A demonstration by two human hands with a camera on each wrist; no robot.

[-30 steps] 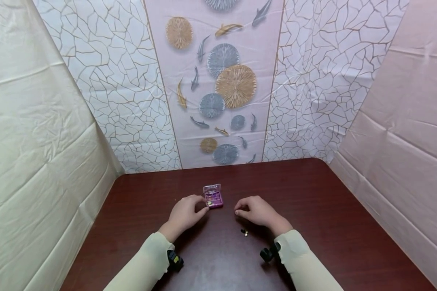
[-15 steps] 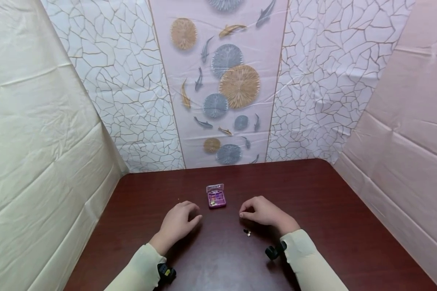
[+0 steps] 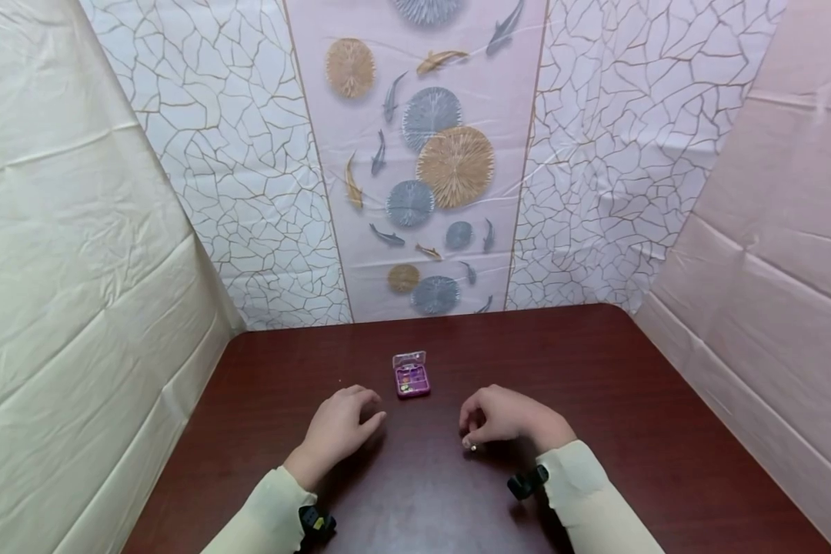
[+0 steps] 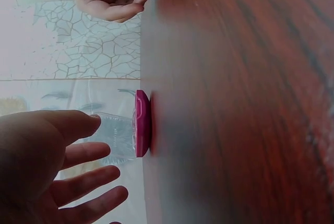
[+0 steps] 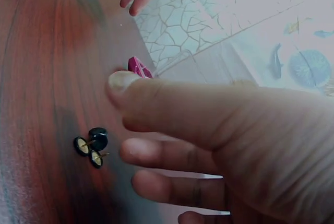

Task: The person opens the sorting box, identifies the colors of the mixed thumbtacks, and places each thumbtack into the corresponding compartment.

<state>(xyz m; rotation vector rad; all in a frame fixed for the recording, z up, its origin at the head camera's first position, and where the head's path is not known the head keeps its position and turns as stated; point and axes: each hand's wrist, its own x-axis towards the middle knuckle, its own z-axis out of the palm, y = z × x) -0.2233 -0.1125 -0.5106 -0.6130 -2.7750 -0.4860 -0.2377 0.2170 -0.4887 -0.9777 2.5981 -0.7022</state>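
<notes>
My left hand [image 3: 338, 428] hovers over the table with fingers spread and relaxed, holding nothing, to the left of a small magenta case [image 3: 415, 394]. The case's clear lid [image 3: 409, 358] stands raised, and small coloured pieces lie in its compartments. To the right, my right hand [image 3: 505, 415] reaches down beside a little cluster of black thumbtacks [image 5: 98, 139] with gold undersides and pins. In the right wrist view its thumb and fingers are apart, short of the tacks. Part of the cluster is hidden by the fingers in the head view.
The dark red-brown table [image 3: 415, 492] runs back to a patterned cloth wall [image 3: 450, 165]. Pale cloth hangs on both sides. A tiny light speck [image 3: 340, 380] lies behind the left hand. Each wrist wears a black camera.
My left hand has drawn back from the case toward the left. My right hand has moved nearer to me, down to the thumbtacks. The case stays on the table with its lid raised.
</notes>
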